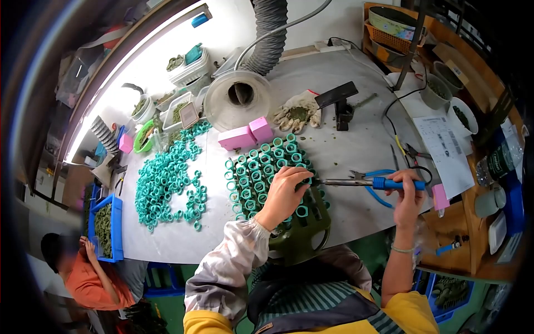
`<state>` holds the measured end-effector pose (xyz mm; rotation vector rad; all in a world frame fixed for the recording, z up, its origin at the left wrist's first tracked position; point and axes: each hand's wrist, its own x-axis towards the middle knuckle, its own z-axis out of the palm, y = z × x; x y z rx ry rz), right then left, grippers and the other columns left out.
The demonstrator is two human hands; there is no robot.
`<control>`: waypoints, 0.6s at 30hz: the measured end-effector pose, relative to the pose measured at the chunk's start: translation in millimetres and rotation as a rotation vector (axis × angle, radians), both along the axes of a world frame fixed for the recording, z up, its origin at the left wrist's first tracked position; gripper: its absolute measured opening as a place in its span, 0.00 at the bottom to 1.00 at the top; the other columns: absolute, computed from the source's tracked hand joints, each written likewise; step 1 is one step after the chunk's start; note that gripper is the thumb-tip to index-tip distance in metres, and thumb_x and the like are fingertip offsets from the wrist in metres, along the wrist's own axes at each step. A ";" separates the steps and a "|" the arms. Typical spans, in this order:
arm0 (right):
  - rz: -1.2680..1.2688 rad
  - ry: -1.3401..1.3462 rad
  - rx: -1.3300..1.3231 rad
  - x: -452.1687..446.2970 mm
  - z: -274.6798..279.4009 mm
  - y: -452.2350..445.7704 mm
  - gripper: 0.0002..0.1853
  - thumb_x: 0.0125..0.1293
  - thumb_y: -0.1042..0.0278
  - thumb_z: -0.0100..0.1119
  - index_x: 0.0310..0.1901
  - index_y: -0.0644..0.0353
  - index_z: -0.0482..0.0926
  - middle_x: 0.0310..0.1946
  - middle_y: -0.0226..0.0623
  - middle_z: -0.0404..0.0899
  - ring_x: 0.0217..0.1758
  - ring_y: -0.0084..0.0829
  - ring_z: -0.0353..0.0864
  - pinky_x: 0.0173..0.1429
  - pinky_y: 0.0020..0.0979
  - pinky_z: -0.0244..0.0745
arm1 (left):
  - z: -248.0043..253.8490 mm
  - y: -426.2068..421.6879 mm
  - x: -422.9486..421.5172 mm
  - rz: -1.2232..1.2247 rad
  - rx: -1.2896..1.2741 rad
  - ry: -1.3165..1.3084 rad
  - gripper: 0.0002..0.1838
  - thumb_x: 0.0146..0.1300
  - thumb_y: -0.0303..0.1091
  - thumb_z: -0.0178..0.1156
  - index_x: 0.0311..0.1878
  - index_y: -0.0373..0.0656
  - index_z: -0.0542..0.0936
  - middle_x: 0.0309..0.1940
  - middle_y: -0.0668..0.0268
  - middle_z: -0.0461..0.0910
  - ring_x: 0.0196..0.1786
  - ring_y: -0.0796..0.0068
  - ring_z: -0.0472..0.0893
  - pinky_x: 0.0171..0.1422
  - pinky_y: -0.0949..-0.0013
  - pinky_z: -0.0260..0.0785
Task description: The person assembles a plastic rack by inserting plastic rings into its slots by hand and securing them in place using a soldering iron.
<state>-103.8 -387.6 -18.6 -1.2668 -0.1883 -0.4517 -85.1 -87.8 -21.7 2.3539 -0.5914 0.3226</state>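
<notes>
My right hand (409, 195) is wrapped round the blue handle of a soldering iron (347, 182), whose metal shaft points left. The iron's tip ends close to the fingertips of my left hand (287, 191). Those fingers are curled and pressed together over the right part of a dark green stool-like stand (303, 236); what they grip is hidden. Rows of teal rings (253, 166) sit on the stand. To the left lies a wide heap of loose teal rings (167, 183).
Two pink blocks (245, 137) stand behind the rows, near a clear extraction hood (236, 97). A glove (297, 111) and a black holder (340, 103) lie further back. Blue-handled pliers (378, 195) are under the iron. At left, another person (94, 278) sits by a blue tray (115, 228).
</notes>
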 end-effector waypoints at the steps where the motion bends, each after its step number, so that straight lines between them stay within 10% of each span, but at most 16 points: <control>1: -0.035 0.003 -0.021 -1.2 0.4 -4.2 0.11 0.75 0.68 0.51 0.36 0.66 0.77 0.35 0.41 0.81 0.29 0.26 0.79 0.29 0.26 0.75 | 0.2 0.0 0.5 -0.012 -0.001 -0.005 0.17 0.55 0.23 0.69 0.50 0.41 0.84 0.49 0.59 0.83 0.51 0.54 0.79 0.58 0.58 0.72; 11: -0.177 0.075 0.036 -5.7 6.1 -26.1 0.13 0.73 0.61 0.53 0.31 0.57 0.75 0.32 0.33 0.77 0.37 0.25 0.79 0.25 0.23 0.69 | -5.9 94.9 11.8 0.306 -0.312 0.065 0.13 0.59 0.19 0.61 0.47 0.39 0.79 0.45 0.55 0.78 0.45 0.59 0.80 0.51 0.61 0.74; 15: -0.157 0.074 0.039 -6.8 1.4 -30.9 0.13 0.72 0.60 0.53 0.30 0.57 0.74 0.33 0.31 0.76 0.39 0.25 0.79 0.24 0.23 0.68 | -31.3 243.3 -18.7 0.815 0.434 -0.031 0.10 0.54 0.26 0.65 0.41 0.42 0.82 0.40 0.53 0.79 0.46 0.46 0.78 0.52 0.51 0.70; 18: -0.147 0.081 0.024 -8.0 3.0 -29.3 0.13 0.72 0.60 0.54 0.30 0.56 0.74 0.33 0.31 0.76 0.39 0.25 0.79 0.24 0.23 0.68 | -43.7 273.0 -37.7 0.790 0.349 0.108 0.13 0.53 0.28 0.70 0.43 0.42 0.83 0.41 0.56 0.79 0.44 0.49 0.80 0.51 0.53 0.72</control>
